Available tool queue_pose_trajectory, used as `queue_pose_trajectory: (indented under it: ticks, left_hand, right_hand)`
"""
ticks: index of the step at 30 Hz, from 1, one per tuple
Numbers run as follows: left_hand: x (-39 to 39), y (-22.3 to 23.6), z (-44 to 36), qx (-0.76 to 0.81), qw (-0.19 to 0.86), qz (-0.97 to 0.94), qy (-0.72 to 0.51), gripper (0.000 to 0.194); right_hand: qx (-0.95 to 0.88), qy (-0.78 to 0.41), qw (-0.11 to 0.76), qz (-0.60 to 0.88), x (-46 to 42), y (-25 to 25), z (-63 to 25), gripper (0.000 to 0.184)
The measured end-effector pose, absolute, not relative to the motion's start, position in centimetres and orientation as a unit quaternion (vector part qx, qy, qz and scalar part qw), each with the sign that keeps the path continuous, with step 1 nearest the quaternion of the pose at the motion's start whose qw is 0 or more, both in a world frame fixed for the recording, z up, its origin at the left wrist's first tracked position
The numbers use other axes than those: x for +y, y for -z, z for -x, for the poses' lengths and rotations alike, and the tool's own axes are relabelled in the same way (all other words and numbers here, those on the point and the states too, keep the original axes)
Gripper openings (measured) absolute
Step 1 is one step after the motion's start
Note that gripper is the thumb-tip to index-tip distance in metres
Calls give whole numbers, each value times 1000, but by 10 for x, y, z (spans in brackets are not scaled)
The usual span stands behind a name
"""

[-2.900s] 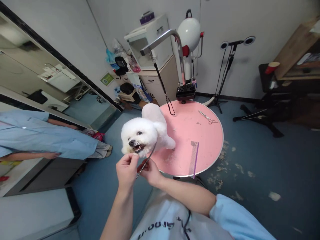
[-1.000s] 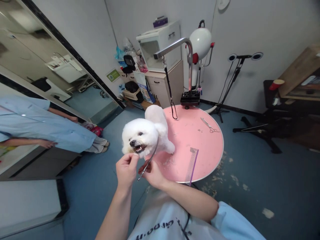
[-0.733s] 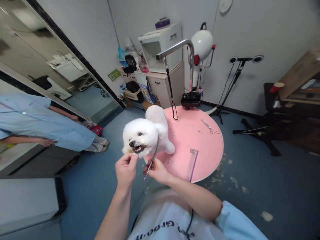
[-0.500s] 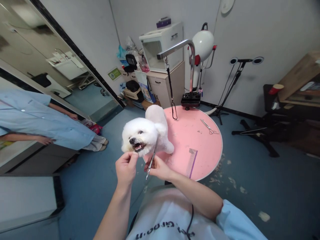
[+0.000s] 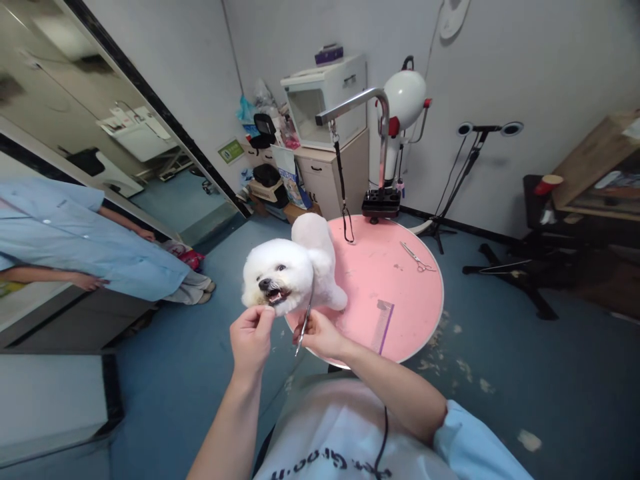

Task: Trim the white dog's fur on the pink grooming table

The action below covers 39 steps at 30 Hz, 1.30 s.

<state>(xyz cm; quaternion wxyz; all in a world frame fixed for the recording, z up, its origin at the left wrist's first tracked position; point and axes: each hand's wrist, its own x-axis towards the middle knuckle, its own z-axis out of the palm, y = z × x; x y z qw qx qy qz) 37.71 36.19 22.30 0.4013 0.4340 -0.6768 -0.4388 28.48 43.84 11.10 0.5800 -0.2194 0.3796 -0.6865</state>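
Note:
A fluffy white dog (image 5: 280, 270) stands on a round pink grooming table (image 5: 365, 273), its mouth open and its head turned toward me. Just under its chin, my left hand (image 5: 251, 333) is closed in a pinch on the chin fur. Long, slim grooming scissors (image 5: 306, 320) are in my right hand (image 5: 320, 333), their blades running up along the side of the dog's head. The fingers of that hand are partly hidden behind the scissors. To the right on the table lie a purple-backed comb (image 5: 385, 327) and a second pair of scissors (image 5: 417, 257).
A black loop leash (image 5: 344, 200) hangs from a metal grooming arm (image 5: 357, 107) over the table. A person in a blue smock (image 5: 100, 233) stands at the left. Behind are a cabinet (image 5: 320, 180), a white dryer (image 5: 404, 100) and a lamp stand (image 5: 460, 180). Hair clippings litter the floor.
The scissors and my right hand have shifted very slightly, with the scissors a little more upright. My left hand stays at the chin. The whole view has moved a little.

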Motion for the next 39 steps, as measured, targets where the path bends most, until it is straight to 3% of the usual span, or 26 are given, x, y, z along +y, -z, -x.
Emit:
queue_pose_trajectory:
  ticks: [19,39]
  left_hand:
    - [359,-222,-378,-683,393,-440,430,22]
    - [359,-226,-381,-690,387,-430,436,23]
  right_hand:
    - [433,686,541,222,431,-115,-285,39]
    - [458,698,511,205,430,-115,-296,38]
